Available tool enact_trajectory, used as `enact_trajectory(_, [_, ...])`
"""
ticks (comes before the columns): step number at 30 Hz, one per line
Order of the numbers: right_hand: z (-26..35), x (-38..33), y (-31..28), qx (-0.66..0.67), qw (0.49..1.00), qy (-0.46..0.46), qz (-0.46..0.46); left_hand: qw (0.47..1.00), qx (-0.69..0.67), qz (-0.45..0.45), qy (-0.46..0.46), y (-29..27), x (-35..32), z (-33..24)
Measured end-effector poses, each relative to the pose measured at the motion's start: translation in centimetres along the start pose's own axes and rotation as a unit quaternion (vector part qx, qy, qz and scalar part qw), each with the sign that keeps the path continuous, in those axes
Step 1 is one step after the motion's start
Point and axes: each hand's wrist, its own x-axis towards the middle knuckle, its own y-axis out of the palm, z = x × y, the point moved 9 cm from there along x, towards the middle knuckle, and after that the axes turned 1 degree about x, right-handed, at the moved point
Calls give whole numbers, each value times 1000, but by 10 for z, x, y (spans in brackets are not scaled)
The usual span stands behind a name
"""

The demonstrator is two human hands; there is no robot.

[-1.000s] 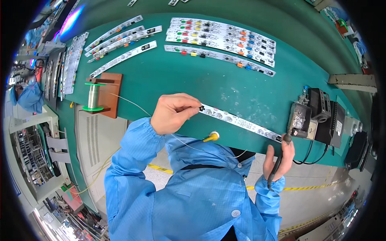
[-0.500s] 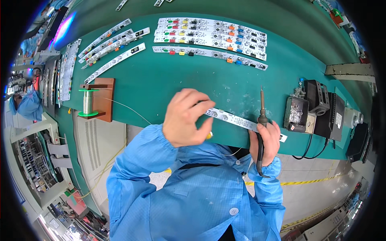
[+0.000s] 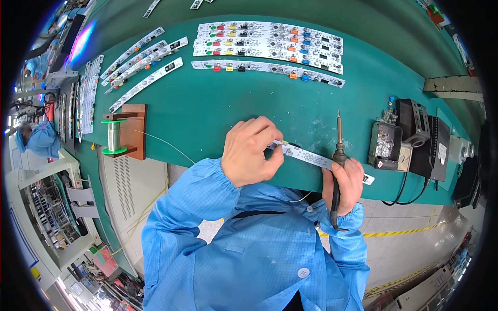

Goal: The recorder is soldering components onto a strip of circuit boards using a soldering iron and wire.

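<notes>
A narrow white circuit board strip [image 3: 307,156] lies slantwise in front of me, near the table's front edge. My left hand [image 3: 252,150] is closed at its left end, thumb and fingers pinching there and hiding that end. A soldering iron [image 3: 339,155] stands nearly upright in my right hand [image 3: 346,182], its tip pointing away from me. The fingers of that hand are wrapped round the iron's dark handle and also rest against the strip, whose right end sticks out beyond them.
Several strips with coloured connectors [image 3: 267,46] lie stacked at the back, more strips [image 3: 147,84] to their left. A solder spool [image 3: 113,137] on a brown stand is at left, its wire running toward me. At right are a black tray [image 3: 386,146] and a black iron holder [image 3: 413,124].
My left hand has moved slightly right, and its thumb and fingers have come together on the strip's left end. My right hand keeps the soldering iron in nearly the same pose.
</notes>
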Motion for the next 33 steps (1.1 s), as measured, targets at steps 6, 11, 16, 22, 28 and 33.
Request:
enact_trajectory(6, [1,1,-1,-2,1000,-3,-2,1000,-23,13,-9,1,0,6])
enact_trajectory(11, [2,1,-1,1,1000,-6,-2,999,-28,5,-17,1,2,5])
enact_trajectory(16, [2,0,-2,7,1000,-8,-9,999,-43,-17,-27,-1,5,4])
enact_trajectory(22, [1,1,-3,13,1000,0,-10,988,-114,-1,-106,-1,4,18])
enact_trajectory(28, [-1,-1,-3,17,1000,3,-14,992,-101,-16,-75,-1,3,12])
enact_trajectory(33, [-2,-3,-4,8,1000,5,-25,1000,-5,19,22,-2,4,-11])
